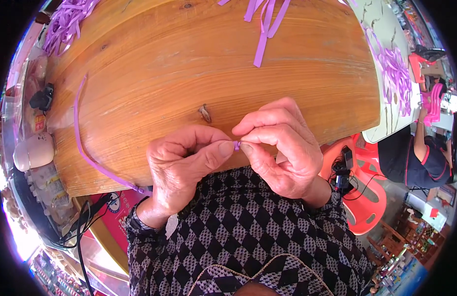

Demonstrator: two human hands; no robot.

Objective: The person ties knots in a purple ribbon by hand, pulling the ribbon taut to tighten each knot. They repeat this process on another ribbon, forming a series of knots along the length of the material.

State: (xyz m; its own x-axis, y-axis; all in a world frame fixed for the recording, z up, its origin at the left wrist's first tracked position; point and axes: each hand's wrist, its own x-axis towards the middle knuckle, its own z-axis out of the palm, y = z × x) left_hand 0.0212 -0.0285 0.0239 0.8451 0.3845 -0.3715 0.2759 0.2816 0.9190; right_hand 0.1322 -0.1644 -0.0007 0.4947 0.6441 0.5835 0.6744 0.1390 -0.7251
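Note:
Close together at the table's front edge, both my hands pinch one small piece of purple ribbon (237, 145). My left hand (186, 160) grips it between thumb and forefinger, the other fingers curled in. Thumb and forefinger of my right hand (282, 148) close on its other side. Most of the piece is hidden by the fingertips, so its shape is hard to make out. Left of my hands, a long purple strip (79, 130) lies in a curve on the wooden table (154, 89), its near end knotted or folded beside my left wrist.
Purple ribbons (262, 42) hang over the far edge, with a heap (65, 24) at far left and another bundle (396, 74) on a white marbled table (386, 126). A red plastic chair (366, 209) holding a black device and cables stands right; a person (411, 155) sits beyond.

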